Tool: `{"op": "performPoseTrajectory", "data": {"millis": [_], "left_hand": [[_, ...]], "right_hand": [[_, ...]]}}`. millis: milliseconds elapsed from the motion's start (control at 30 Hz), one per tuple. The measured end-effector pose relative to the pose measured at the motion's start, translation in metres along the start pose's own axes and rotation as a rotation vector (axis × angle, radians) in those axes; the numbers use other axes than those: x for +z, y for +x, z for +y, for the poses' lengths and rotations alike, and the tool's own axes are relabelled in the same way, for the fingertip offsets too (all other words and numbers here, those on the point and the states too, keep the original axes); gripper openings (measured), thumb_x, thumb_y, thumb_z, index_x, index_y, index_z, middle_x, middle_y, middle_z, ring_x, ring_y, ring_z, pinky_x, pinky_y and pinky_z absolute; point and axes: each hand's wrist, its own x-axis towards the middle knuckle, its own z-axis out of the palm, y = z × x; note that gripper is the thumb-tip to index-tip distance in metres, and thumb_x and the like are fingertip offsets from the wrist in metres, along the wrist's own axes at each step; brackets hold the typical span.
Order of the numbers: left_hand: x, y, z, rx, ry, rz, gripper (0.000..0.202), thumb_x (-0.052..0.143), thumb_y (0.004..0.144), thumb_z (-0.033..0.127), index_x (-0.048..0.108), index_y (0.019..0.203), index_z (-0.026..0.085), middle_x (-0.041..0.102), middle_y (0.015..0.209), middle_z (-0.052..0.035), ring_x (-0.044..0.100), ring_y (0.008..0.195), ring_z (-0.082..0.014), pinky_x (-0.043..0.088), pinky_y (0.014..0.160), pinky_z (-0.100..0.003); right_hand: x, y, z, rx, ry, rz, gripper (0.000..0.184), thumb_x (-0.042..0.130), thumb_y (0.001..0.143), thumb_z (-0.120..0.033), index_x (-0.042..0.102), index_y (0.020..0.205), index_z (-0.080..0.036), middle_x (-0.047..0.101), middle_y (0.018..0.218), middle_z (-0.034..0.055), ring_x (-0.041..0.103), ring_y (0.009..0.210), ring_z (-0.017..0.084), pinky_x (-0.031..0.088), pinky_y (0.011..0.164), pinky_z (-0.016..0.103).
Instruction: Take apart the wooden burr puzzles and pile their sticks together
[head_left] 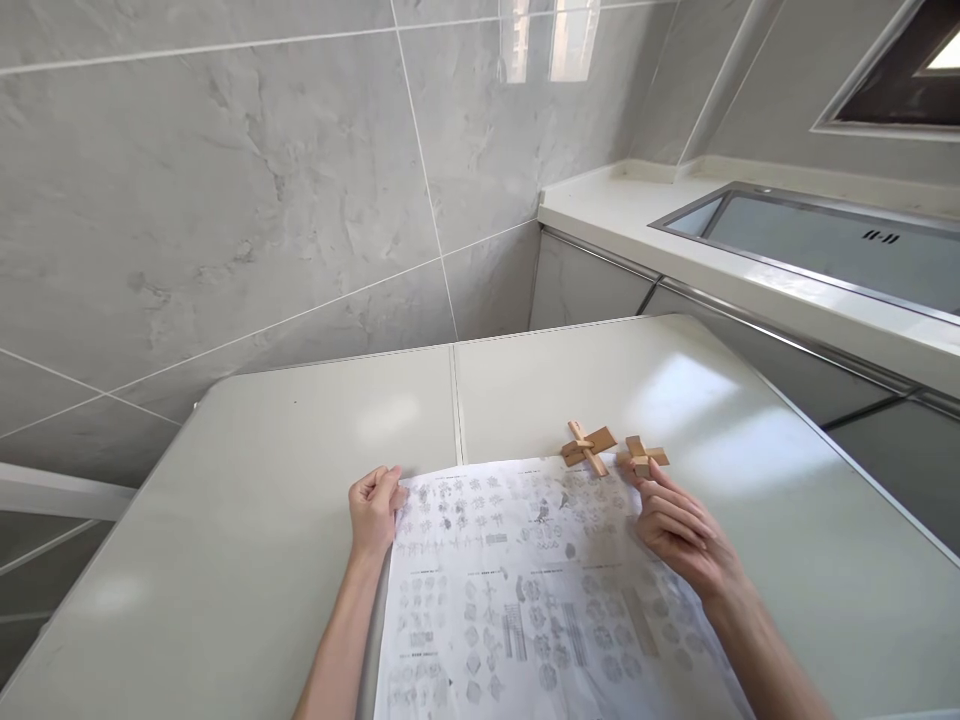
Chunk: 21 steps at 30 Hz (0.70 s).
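Observation:
A large white paper sheet [517, 560] with rows of small grey printed drawings lies on the table in front of me. At its upper left corner, my left hand [375, 505] is closed, pinching the paper's edge. My right hand [686, 525] reaches over the right edge of the sheet, its other fingers curled. Its thumb and index finger are closed at the near end of a small wooden cross [640, 448] made of crossed flat pieces. Just left of that, a second wooden cross [589, 446] of interlocked strips rests at the sheet's top edge.
The pale table [247, 500] has a seam [457, 400] running through it. Behind it rises a grey tiled wall [225, 200]. To the right are a white counter [600, 205] with a sink [810, 235] and grey cabinets [592, 285] below.

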Motion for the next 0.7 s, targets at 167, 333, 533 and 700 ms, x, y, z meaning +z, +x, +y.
{"op": "performPoseTrajectory", "data": {"millis": [167,333,533,700], "left_hand": [[-0.004,0.002,0.001,-0.007,-0.094,0.033,0.065,0.078,0.073,0.027,0.015,0.058,0.022,0.008,0.055,0.0114,0.011,0.043,-0.0035,0.020,0.042,-0.023],[-0.014,0.006,0.001,-0.023,-0.223,0.038,0.063,0.073,0.073,0.023,0.012,0.061,0.022,0.005,0.053,0.0115,0.007,0.042,-0.0041,0.023,0.039,-0.021],[-0.033,0.010,0.001,-0.044,-0.372,-0.027,0.062,0.068,0.076,0.029,0.007,0.064,0.021,-0.004,0.055,0.0094,-0.006,0.044,-0.0064,0.011,0.034,-0.023],[-0.043,0.006,-0.004,-0.067,-0.440,-0.118,0.072,0.069,0.081,0.051,0.005,0.066,0.021,-0.011,0.057,0.0097,-0.014,0.045,-0.0060,-0.003,0.032,-0.026]], "right_hand": [[0.015,-0.012,0.006,-0.169,-0.016,0.103,0.028,0.036,0.118,-0.020,0.056,0.098,-0.023,0.055,0.050,-0.0133,0.044,0.031,0.004,0.034,0.032,0.006],[0.023,-0.016,0.028,-0.211,0.082,0.029,0.021,0.038,0.118,-0.028,0.057,0.111,-0.023,0.050,0.046,-0.0150,0.048,0.030,0.003,0.032,0.031,0.005],[0.006,-0.014,0.058,-0.109,0.160,0.009,0.025,0.043,0.117,-0.036,0.054,0.099,-0.022,0.039,0.040,-0.0179,0.034,0.021,0.001,0.023,0.027,0.003],[-0.017,-0.004,0.073,0.098,-0.016,-0.100,0.037,0.047,0.114,-0.045,0.049,0.085,-0.022,0.027,0.037,-0.0199,0.011,0.019,0.001,0.023,0.026,0.006]]}}
